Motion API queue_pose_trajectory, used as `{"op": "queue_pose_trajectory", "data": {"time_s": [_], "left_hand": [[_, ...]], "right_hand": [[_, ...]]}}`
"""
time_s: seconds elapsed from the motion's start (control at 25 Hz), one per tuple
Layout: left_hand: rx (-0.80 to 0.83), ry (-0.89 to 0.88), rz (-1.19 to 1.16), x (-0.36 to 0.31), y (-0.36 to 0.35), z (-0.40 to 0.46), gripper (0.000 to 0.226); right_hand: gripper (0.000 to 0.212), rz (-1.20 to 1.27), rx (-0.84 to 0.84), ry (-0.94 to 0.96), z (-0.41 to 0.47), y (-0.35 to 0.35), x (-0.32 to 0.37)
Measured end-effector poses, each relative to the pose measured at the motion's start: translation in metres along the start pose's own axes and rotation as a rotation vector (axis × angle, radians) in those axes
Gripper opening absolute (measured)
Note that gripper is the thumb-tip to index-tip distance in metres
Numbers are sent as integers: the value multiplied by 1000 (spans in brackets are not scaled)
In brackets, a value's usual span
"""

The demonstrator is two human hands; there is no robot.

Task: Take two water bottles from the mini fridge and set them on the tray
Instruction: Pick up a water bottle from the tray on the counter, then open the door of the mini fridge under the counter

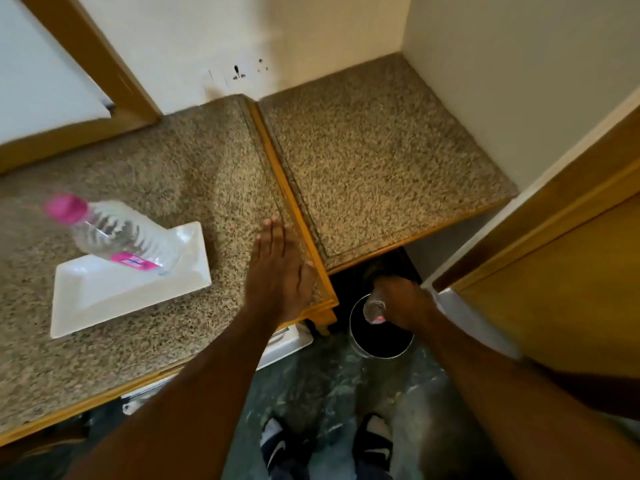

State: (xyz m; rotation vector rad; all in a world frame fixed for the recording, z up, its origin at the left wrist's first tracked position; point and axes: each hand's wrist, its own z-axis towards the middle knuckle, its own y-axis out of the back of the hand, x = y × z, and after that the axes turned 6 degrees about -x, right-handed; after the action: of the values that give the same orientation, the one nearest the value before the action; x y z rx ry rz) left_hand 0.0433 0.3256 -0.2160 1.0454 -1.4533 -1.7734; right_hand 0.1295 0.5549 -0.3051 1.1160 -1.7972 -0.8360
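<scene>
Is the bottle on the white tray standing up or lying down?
Standing up. The water bottle has its base on the white tray and its pink cap on top; neither hand touches it.

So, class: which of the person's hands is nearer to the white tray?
Left. The left hand lies flat on the counter just right of the white tray; the right hand is lower, beyond the counter edge, holding a second bottle.

Setting: domestic or hotel-type room, kitchenette corner. Speckled granite-look surface (156, 174) with wood edging, two sections meeting in corner. Cream painted walls (242, 39), scuff marks far. Wood-framed panel (52, 81) far left, wooden door (571, 289) right. Round waste bin (381, 337) on dark marbled floor (329, 386) below counter. White serving tray (104, 299) near left.
</scene>
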Motion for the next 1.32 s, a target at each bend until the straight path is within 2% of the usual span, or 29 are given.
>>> {"op": "queue_pose_trajectory", "data": {"time_s": [0.16,0.28,0.4,0.48,0.72,0.88,1.0,1.08,1.16,1.24,1.28,1.32], "left_hand": [[-7,39,52,-1,-5,-1,69],[2,42,86,-1,-7,-2,69],[-21,34,96,2,-13,-1,68],[-31,30,80,3,-14,-2,68],[-55,86,63,-1,-7,-7,61],[-226,45,-54,2,-19,-80,54],[-292,19,-133,41,-64,-186,53],[-194,49,-56,86,-96,-254,57],[-25,181,6,145,-131,-316,58],[110,428,-28,204,-156,-349,57],[165,556,-23,233,-164,-357,59],[194,648,-11,258,-170,-358,61]], "right_hand": [[50,36,31,-111,30,-91,-28],[40,159,36,-183,40,-126,-32],[36,257,-84,-226,42,-147,-33],[35,281,-139,-313,30,-155,-33],[25,330,-43,-394,-51,-186,10],[30,296,-27,-243,-103,-249,59],[30,276,-87,-152,-116,-308,101],[25,240,-149,-84,-109,-330,123],[24,209,-235,38,-96,-346,154],[52,204,-347,181,-76,-352,179],[59,220,-372,218,-65,-355,194],[55,239,-387,230,-53,-355,208]]}}
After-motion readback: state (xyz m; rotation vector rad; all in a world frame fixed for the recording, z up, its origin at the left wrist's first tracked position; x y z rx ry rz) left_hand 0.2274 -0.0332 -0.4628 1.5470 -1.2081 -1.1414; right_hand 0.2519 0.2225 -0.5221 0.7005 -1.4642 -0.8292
